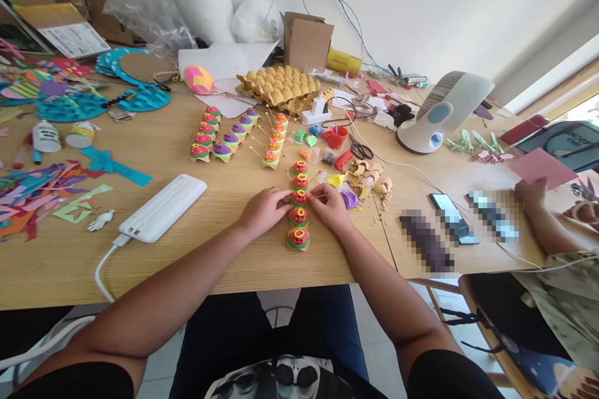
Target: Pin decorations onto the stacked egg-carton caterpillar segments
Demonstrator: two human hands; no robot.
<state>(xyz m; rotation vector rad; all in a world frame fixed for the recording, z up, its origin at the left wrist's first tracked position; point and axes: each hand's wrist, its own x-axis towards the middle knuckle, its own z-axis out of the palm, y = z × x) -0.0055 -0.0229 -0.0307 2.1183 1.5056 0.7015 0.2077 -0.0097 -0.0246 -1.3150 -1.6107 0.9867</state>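
A strip of egg-carton cups [298,238], covered in red and green with yellow rings and small faces, lies lengthwise in front of me. My left hand [267,212] pinches its left side near the middle cup. On the opposite side my right hand [329,204] has thumb and finger together beside the same cup; whatever is between them is too small to make out. Thin pins stick out from the far cups. Behind stand an orange strip with pins [272,148], a purple strip [229,140] and a red strip [201,137].
Right of the strip lie purple clay [349,198], torn carton pieces [367,177], scissors [362,148] and a red cup [336,137]. A white fan [440,112] and phones [453,218] sit farther right, near another person's hand [533,194]. A power bank [163,209] is at left.
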